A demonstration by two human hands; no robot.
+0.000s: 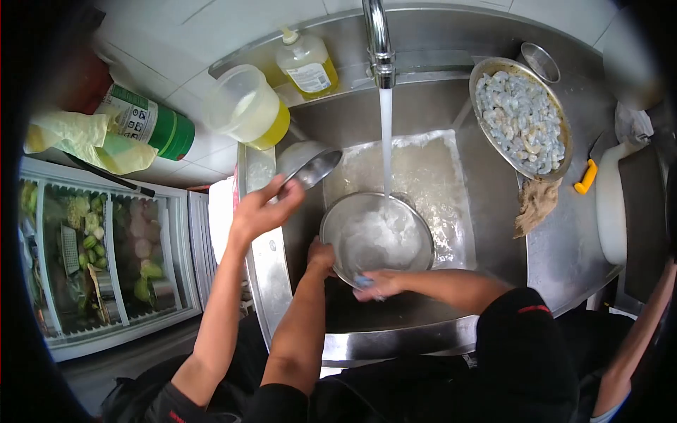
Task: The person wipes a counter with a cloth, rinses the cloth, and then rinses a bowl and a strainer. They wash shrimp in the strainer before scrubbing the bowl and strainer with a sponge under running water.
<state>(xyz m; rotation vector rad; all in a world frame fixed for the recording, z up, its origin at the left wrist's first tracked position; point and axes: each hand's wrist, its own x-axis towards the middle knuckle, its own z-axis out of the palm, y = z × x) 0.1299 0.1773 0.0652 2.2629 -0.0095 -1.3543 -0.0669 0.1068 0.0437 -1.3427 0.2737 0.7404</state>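
A round metal bowl sits tilted in the sink under the running tap, with foamy white water inside. My left hand is closed on its left rim; the fingertips are partly hidden. At the front rim, my right hand is closed around a small light-blue thing, slightly blurred, whose kind I cannot make out. Left of the bowl, another person's hand grips a smaller metal bowl, held over the sink's left side.
Water runs from the tap into the sink. On the right stand a pan of peeled shrimp, a brown cloth and a yellow-handled tool. A plastic tub and soap bottle stand at back left. Another arm shows at right.
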